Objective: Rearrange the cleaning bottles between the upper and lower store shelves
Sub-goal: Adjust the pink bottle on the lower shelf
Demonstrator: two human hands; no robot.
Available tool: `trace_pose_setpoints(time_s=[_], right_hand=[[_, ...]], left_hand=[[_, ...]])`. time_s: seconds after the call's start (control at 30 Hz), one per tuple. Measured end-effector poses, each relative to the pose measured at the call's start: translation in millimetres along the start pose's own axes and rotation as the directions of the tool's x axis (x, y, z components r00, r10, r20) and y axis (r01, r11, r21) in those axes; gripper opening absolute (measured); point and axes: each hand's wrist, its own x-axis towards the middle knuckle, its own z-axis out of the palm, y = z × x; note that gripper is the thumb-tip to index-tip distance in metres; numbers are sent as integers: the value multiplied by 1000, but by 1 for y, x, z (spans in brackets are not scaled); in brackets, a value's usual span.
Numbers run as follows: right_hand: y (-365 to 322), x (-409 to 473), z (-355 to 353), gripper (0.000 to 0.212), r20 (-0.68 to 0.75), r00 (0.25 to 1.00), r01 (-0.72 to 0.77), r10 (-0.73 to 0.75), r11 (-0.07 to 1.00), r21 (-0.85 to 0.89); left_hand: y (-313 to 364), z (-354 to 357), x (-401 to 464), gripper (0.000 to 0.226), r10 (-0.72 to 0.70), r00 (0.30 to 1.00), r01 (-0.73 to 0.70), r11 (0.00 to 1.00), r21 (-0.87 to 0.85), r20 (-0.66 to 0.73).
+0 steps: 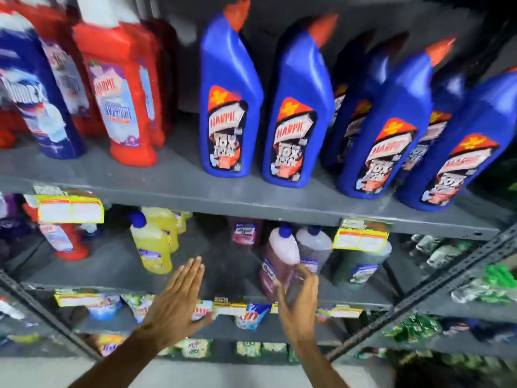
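On the upper shelf (179, 189) stand several blue Harpic bottles (228, 107) with orange caps, and at the left red Harpic bottles (123, 96) and a dark blue Domex bottle (42, 102). On the lower shelf (112, 281) a pink bottle (279, 259) with a blue cap leans at the front edge. My right hand (298, 301) is wrapped around its lower part. My left hand (179, 298) is flat with fingers together and extended, holding nothing, in front of the bare middle of the lower shelf. Yellow bottles (152, 245) stand left of it.
Grey and dark green bottles (355, 261) stand behind the pink one on the right. Yellow price tags (70, 210) hang from the shelf edges. Sachets and packets (249, 317) fill the racks below. A slotted metal upright (419, 292) slants across the right side.
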Motion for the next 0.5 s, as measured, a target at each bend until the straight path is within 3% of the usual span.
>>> trace_pose_setpoints(time_s=[0.2, 0.5], right_hand=[[47, -4, 37, 74, 32, 976, -217, 214, 962, 168], [78, 15, 58, 51, 29, 993, -118, 117, 992, 34]], left_hand=[[-29, 49, 31, 133, -24, 996, 22, 1000, 20, 83], [-41, 92, 68, 147, -65, 994, 65, 998, 0, 93]])
